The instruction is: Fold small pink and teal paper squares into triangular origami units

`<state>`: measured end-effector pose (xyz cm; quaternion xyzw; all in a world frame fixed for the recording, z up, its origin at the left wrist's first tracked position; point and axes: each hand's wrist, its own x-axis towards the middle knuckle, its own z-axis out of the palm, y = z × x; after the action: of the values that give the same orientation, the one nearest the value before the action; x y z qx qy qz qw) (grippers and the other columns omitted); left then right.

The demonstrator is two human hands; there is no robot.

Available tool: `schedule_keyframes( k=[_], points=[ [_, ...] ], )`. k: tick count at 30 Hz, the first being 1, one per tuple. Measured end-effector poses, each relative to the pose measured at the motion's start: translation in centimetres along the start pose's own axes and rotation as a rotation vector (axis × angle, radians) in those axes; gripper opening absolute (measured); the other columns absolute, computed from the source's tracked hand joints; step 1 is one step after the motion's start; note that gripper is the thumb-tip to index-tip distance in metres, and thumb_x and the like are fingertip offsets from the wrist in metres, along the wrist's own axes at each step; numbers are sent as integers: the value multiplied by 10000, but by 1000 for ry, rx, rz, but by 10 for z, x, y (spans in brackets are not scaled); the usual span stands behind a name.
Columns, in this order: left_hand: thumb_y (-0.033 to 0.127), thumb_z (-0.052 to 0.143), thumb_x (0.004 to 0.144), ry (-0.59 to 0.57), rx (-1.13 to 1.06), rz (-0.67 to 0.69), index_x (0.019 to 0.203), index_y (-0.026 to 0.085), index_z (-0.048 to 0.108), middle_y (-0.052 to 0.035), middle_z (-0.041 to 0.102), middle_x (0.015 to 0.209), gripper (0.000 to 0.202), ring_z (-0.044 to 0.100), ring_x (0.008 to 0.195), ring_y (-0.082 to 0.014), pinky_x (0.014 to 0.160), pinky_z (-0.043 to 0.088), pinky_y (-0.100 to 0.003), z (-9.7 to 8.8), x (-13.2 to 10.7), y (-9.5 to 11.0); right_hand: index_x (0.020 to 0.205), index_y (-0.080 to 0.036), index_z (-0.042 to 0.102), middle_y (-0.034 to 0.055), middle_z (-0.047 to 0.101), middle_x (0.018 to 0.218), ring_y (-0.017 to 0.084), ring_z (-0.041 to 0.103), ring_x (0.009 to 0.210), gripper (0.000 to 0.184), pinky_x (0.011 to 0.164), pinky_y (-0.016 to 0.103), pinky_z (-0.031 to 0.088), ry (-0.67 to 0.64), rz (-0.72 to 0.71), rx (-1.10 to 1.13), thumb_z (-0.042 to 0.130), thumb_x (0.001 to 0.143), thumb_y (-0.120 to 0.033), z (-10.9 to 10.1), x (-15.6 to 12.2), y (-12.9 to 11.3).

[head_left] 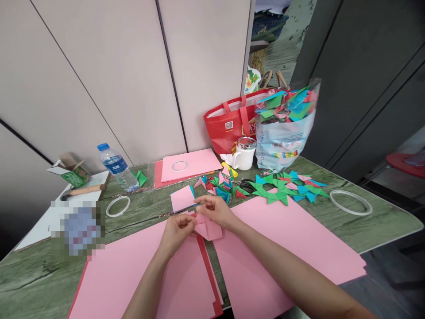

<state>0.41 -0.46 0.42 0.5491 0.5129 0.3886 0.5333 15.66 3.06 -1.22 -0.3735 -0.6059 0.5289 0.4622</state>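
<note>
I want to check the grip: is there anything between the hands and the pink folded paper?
Nothing visible. The left hand and the right hand both touch the pink folded paper directly, above the large pink sheets.

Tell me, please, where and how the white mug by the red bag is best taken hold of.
By its handle, probably: it juts out to the left of the upright white mug. Come from the left front, since the red bag stands close behind and the clear bag of folded paper crowds its right. The shiny lid may lift off.
</note>
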Motion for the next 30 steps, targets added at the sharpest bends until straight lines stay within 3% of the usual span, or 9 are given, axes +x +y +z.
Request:
schedule_keyframes(
  k=[4,8,11,15,18,21,24,27,30],
  points=[
    [324,656,600,111,-16,5,578,143,632,-7,610,548,183,576,521,-149,523,516,-269,-3,3,-2,877,-139,619,57,657,805,153,604,740,279,665,275,465,51,16,35,533,758,-376,-3,3,3],
    [330,651,605,184,-26,17,594,146,619,-15,615,570,188,581,537,-157,533,514,-274,-3,4,-1,786,-155,592,19,620,734,144,585,695,217,649,270,467,90,-41,18,643,667,-329,-4,4,10],
    [338,663,615,177,-83,80,804,155,619,-27,639,677,267,599,595,-161,567,513,-280,-1,3,-1,715,-160,584,15,602,710,136,570,671,165,648,270,466,146,-110,-16,633,679,-314,-3,3,12],
    [295,703,590,130,-175,145,1061,209,519,-24,643,803,513,596,589,-130,566,490,-254,0,3,-1,804,-170,630,55,627,845,156,582,758,142,685,282,470,163,-127,-14,600,708,-271,-2,2,10],
    [295,705,588,229,-188,168,946,201,586,-8,642,782,388,572,580,-111,547,461,-221,-1,4,-1,830,-173,651,60,624,912,158,581,792,152,684,277,468,113,-143,-7,582,707,-229,0,1,8],
    [295,707,580,336,-167,168,789,175,656,1,638,703,247,543,584,-104,534,428,-197,-5,5,-2,798,-165,659,50,642,832,155,586,741,132,662,275,466,70,-119,20,602,691,-218,2,0,9],
    [297,699,596,310,-121,154,759,168,692,-8,639,692,208,506,568,-95,513,400,-187,-7,5,-4,777,-167,660,38,632,757,143,576,686,120,630,265,465,92,-108,31,624,685,-235,4,0,13],
    [314,689,615,254,-123,142,812,176,702,-8,638,700,241,475,539,-86,504,387,-191,-8,6,-7,788,-178,667,51,599,842,153,562,762,134,633,261,473,121,-143,-37,631,683,-253,4,0,14],
    [321,697,607,308,-186,134,866,179,695,17,610,634,295,430,494,-68,489,370,-186,-10,8,-11,807,-177,667,59,581,885,161,561,799,152,656,272,485,86,-125,-40,619,693,-266,4,0,12]
  ],
)
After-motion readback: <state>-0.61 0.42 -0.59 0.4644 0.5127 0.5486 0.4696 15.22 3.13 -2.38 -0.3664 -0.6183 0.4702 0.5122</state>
